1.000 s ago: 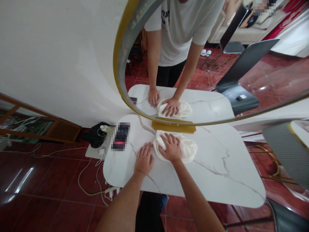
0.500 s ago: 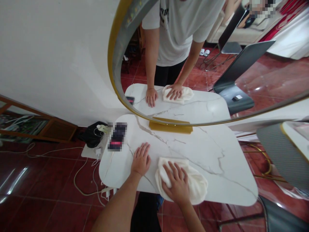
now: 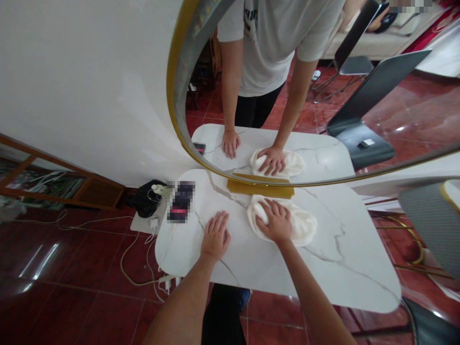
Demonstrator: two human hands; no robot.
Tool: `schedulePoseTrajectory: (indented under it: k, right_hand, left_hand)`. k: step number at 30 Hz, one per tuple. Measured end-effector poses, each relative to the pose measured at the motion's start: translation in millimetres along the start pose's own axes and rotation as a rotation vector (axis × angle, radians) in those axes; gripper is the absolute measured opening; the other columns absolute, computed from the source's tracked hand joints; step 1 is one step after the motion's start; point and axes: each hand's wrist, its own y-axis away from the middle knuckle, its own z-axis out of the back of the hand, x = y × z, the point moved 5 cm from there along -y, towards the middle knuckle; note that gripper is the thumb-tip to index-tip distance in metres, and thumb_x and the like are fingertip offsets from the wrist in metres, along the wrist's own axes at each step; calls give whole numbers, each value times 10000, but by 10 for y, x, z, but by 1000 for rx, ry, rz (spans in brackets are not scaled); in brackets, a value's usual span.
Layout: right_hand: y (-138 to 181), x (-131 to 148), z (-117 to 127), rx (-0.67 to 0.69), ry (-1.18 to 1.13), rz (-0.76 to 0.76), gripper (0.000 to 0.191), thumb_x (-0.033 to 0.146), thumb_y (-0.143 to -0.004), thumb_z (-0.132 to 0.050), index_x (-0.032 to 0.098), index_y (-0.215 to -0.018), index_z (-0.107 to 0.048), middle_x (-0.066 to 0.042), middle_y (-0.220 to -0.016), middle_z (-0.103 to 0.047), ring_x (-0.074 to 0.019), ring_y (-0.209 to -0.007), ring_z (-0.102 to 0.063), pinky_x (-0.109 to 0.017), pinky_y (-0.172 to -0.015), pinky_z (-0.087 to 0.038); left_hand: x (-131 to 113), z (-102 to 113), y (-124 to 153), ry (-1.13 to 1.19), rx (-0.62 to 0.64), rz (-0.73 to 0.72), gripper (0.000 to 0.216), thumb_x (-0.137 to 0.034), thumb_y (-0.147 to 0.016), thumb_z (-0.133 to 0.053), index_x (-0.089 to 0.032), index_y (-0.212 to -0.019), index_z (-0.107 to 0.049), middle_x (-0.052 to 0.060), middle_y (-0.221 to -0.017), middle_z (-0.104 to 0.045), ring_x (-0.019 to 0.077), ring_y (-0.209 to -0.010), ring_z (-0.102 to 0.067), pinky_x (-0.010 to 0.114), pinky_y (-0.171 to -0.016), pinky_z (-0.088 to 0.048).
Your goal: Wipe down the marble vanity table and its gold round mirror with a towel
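Of writing I can find only some dark letters on the white shirt (image 3: 268, 64), which shows in the big mirror (image 3: 171, 81); they are partly hidden in the folds, so I cannot read the word. The dark phone (image 3: 181, 202) near the left end of the table (image 3: 345, 285) shows a pink band, but it is too blurred to read. The cloth (image 3: 304, 226) is creamy white, soft and thick, bunched into a longish, rounded heap with loose folds. It lies on the marble-patterned table, just in front of the gold base (image 3: 260, 187) below the mirror. The right hand (image 3: 276, 221) rests on its left part with the fingers spread; I cannot tell if its grip pinches the fold beside the thumb. The left hand (image 3: 215, 237) lies flat upon the table, its grip released, holding nothing, apart from the cloth.
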Motion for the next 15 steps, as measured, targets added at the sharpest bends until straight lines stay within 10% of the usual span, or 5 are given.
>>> schedulePoseTrajectory:
  k: [15]
  right_hand:
    - [1395, 525, 54, 109, -63, 40, 622, 378, -777, -522, 331, -1374, -357, -15, -1419, -377, -309, -1288, -317, -501, -1038, -218]
  left_hand:
    - [-4, -5, 0, 10, 3, -6, 600, -175, -839, -408, -205, -1417, -252, 31, -1461, -330, 197, -1359, -249, 412, -1109, -250]
